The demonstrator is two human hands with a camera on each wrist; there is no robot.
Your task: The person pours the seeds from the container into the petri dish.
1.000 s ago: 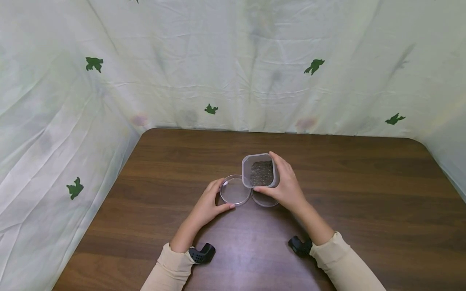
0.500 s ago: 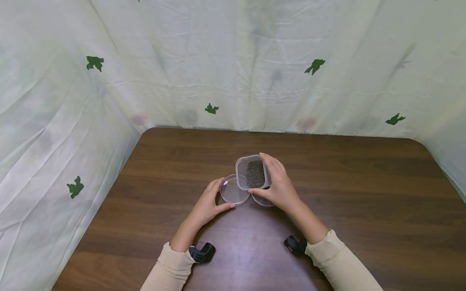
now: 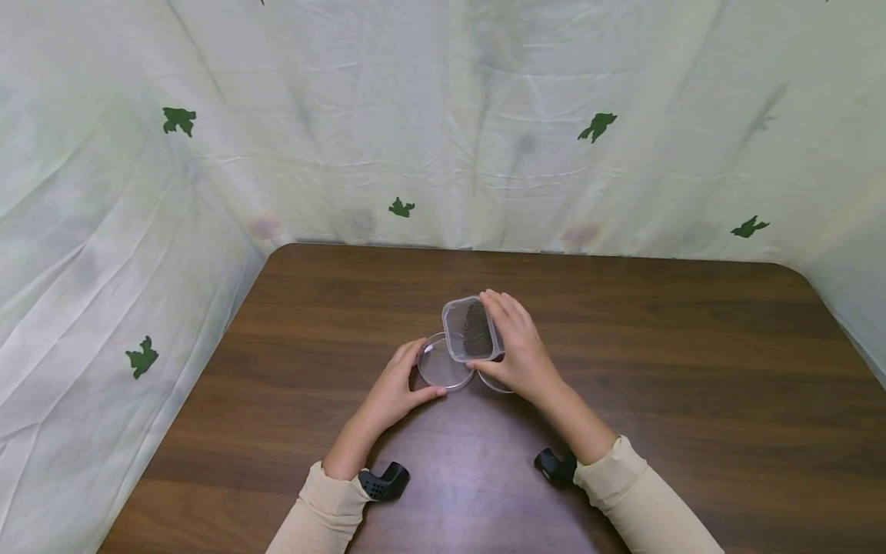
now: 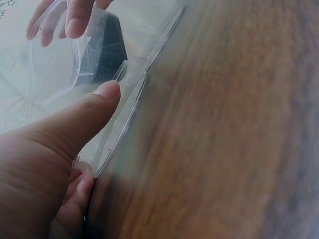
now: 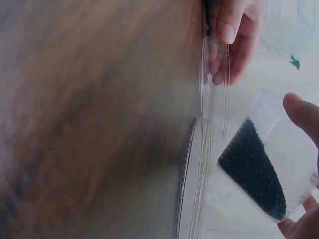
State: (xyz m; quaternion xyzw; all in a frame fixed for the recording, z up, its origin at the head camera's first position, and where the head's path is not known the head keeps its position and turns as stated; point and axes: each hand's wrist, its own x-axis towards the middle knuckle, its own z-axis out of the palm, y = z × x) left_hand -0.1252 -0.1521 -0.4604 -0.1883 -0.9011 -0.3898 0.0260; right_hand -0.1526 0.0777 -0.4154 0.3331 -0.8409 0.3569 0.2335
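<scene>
R hand (image 3: 521, 352) pinches the clear tub (image 3: 454, 329) by its sides, thumb on the near side, fingers on the far side. L hand (image 3: 391, 394) grips the L dish (image 3: 441, 372) btwn thumb and fingers, on the part facing the surface's left edge. Tub's held up off the surface, approx. midway btwn left & right edges, overlapping the L dish's right side as seen from the head cam.

Step in hand looks like tipping the tub over the L dish. To do it well, IMO: bring the lower lip fully over the dish's middle, stay low, add tilt slowly so the dark grains (image 3: 477, 332) don't rush, and keep L hand steady w/ thumb clear of the fall line. Grains lie at the base end, short of the lip.

Tub's mouth points up & toward the surface's left edge, base down & toward the right edge. Squarish body, so no obvious long axis; mouth-to-base line leans left-right. Dishes are round, no long axis; R dish (image 3: 494, 381) sits partly under the tub, touching or just beside the L one, can't tell. Surface (image 3: 332, 308) runs back to a straight far edge w/ rounded corners.
</scene>
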